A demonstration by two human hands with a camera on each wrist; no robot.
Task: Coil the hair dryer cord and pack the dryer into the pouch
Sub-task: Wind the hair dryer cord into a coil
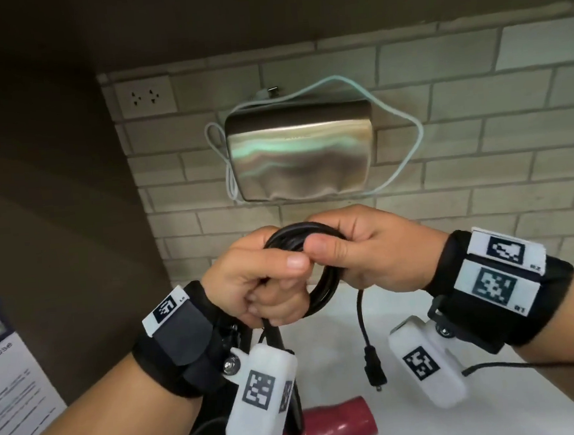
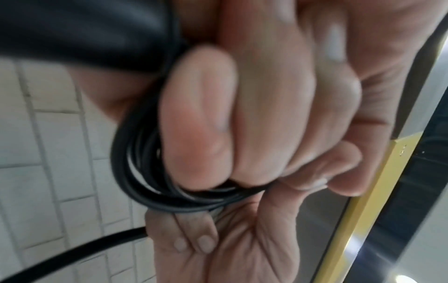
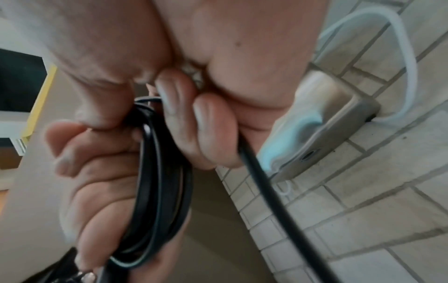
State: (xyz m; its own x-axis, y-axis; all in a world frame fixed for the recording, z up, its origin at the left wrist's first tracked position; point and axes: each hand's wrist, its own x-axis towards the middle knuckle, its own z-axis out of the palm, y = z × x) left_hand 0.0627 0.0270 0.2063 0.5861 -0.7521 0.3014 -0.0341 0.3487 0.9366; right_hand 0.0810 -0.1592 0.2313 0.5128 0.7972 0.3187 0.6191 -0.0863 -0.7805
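Observation:
A black cord coil (image 1: pixel 322 293) is held between both hands above the counter. My left hand (image 1: pixel 273 283) grips its left side, fingers curled through the loops (image 2: pixel 150 172). My right hand (image 1: pixel 343 250) pinches the top of the coil, thumb over the strands (image 3: pixel 160 181). A short loose end drops from the right hand, with the plug (image 1: pixel 374 368) dangling free. The dark red hair dryer (image 1: pixel 336 426) lies on the counter below my left wrist, partly hidden by it. The shiny iridescent pouch (image 1: pixel 299 151) leans on the tiled wall behind the hands.
A white cable (image 1: pixel 407 153) loops around the pouch against the wall. A wall socket (image 1: pixel 145 96) sits upper left, beside a dark side panel. A printed leaflet (image 1: pixel 9 376) stands at the far left. The white counter (image 1: pixel 415 430) runs under the hands.

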